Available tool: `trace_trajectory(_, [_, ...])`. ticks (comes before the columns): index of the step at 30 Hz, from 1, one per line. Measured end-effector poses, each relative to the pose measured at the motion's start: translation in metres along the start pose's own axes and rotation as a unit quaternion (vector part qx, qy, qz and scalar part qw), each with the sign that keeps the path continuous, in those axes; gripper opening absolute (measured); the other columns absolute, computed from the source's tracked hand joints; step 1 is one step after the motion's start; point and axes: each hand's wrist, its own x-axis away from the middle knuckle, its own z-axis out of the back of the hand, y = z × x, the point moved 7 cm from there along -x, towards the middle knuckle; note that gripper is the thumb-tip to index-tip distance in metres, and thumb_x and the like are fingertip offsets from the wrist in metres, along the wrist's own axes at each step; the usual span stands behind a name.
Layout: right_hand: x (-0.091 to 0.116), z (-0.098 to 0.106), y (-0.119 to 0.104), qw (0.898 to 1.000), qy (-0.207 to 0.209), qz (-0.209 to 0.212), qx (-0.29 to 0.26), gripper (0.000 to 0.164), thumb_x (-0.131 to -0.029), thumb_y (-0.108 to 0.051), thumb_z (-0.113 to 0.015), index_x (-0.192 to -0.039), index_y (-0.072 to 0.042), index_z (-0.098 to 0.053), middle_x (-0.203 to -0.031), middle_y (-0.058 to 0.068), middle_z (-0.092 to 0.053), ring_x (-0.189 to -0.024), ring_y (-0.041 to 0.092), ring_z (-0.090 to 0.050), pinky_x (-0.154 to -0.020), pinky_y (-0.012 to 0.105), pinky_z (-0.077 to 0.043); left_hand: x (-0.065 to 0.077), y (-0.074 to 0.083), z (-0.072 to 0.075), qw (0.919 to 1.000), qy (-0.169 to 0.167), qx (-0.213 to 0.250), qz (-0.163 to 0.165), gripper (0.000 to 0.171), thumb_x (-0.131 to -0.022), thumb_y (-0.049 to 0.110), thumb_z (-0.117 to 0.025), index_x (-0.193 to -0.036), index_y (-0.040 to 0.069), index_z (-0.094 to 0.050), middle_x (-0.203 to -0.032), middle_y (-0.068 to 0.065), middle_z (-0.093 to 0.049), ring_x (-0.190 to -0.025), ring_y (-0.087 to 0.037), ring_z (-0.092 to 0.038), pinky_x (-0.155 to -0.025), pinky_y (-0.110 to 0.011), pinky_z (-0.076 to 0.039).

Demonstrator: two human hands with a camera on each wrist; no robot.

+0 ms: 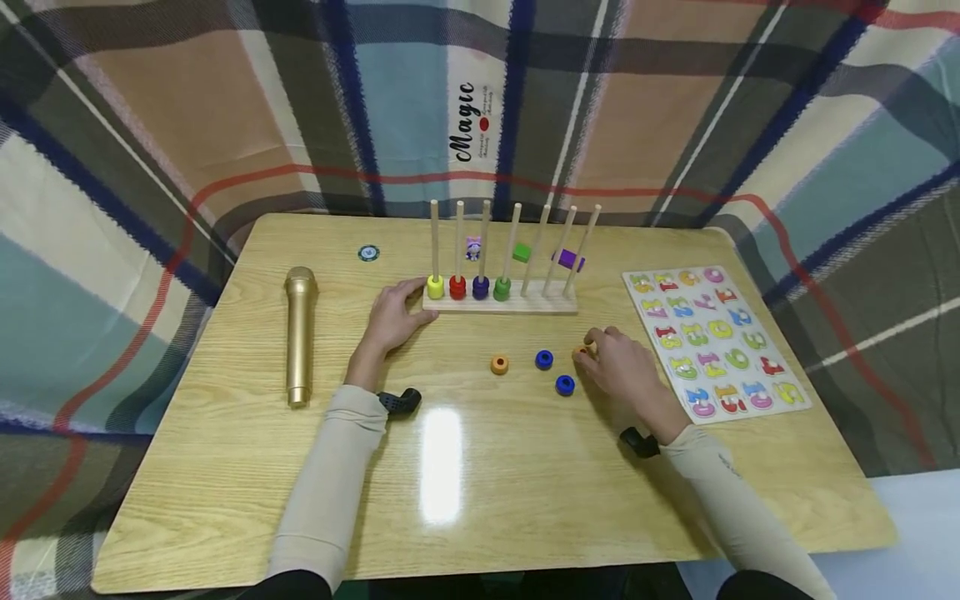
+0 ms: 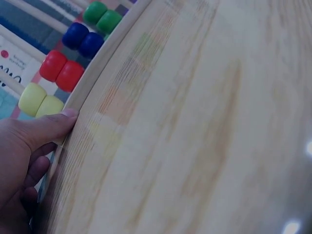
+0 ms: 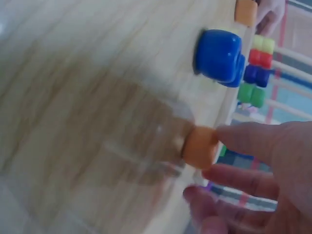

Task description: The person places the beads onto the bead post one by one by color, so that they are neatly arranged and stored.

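A wooden peg rack (image 1: 551,305) stands toward the back of the table. From the left, its pegs carry yellow beads (image 1: 435,288), red beads (image 1: 457,288), dark blue beads (image 1: 480,288) and green beads (image 1: 502,290); the three right pegs are bare. My left hand (image 1: 392,320) grips the rack's left end, thumb on the front edge beside the yellow beads. Right of centre, my right hand (image 1: 621,367) pinches an orange bead (image 3: 200,147) between thumb and index finger, at the tabletop. To its left lie two blue beads (image 1: 543,359) and another orange bead (image 1: 498,364).
A gold microphone-shaped cylinder (image 1: 300,337) lies at the left. On the right is a sheet of colourful stickers (image 1: 720,329). Behind the rack sit a small purple figure (image 1: 473,247), a green block (image 1: 522,252) and a purple block (image 1: 567,259). A round chip (image 1: 368,252) lies back left.
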Motion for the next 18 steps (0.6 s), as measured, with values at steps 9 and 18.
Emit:
trace_trajectory(9, [-0.022, 0.035, -0.029, 0.994, 0.076, 0.059, -0.054, 0.028, -0.105, -0.028, -0.071, -0.113, -0.001, -0.074, -0.102, 0.015, -0.076, -0.076, 0.028, -0.071, -0.063, 0.045, -0.058, 0.0, -0.001, 0.0, 1.0, -0.002, -0.005, 0.006, 0.073, -0.098, 0.025, -0.08, -0.161, 0.01, -0.048, -0.167, -0.014, -0.045, -0.147, -0.039, -0.041, -0.124, -0.057, -0.028])
trace_trajectory(18, [-0.065, 0.128, -0.074, 0.944, 0.272, 0.154, -0.107, 0.032, -0.108, -0.022, -0.066, -0.131, 0.001, -0.068, -0.119, 0.018, -0.069, -0.067, 0.026, -0.063, -0.055, 0.039, -0.048, 0.001, 0.003, 0.0, 1.0, 0.001, -0.004, -0.004, 0.071, -0.097, 0.023, -0.081, -0.16, 0.008, -0.05, -0.165, -0.015, -0.048, -0.147, -0.041, -0.041, -0.125, -0.057, -0.027])
